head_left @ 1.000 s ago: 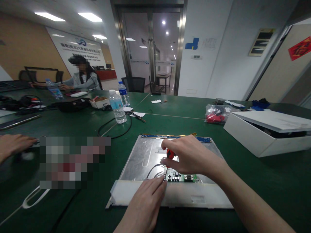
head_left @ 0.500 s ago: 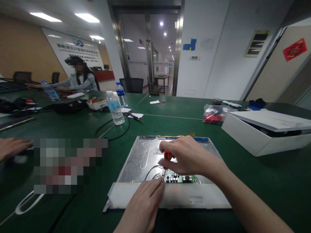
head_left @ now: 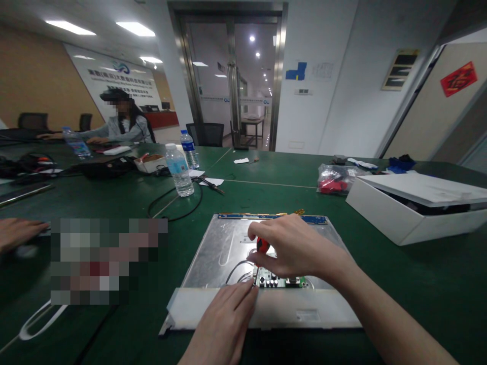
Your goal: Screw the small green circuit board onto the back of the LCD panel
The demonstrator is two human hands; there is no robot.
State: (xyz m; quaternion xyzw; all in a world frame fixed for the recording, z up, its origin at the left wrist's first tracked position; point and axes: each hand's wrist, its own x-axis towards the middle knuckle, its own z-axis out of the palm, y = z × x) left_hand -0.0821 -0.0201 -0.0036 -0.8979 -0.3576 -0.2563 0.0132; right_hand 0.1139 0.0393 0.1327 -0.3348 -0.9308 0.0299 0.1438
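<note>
My right hand is closed around the red and black handle of a screwdriver. Its thin shaft points down to the left edge of a green circuit board. The board sits on the metal back of a flat display panel, which lies on the table. Flat on the panel's whitish lower strip rests my left hand, fingers stretched forward. Its fingertips are beside the screwdriver's tip, where a screw, if any, is too small to make out. My right hand hides part of the board.
A white box with its lid ajar stands at right, near a plastic bag with red contents. Water bottles and a black cable lie left of the panel. Another person's hand is at the left edge; someone sits farther back.
The screwdriver handle has turned slightly in my right hand's fingers. My left hand stays where it was, and the view has shifted very little.
</note>
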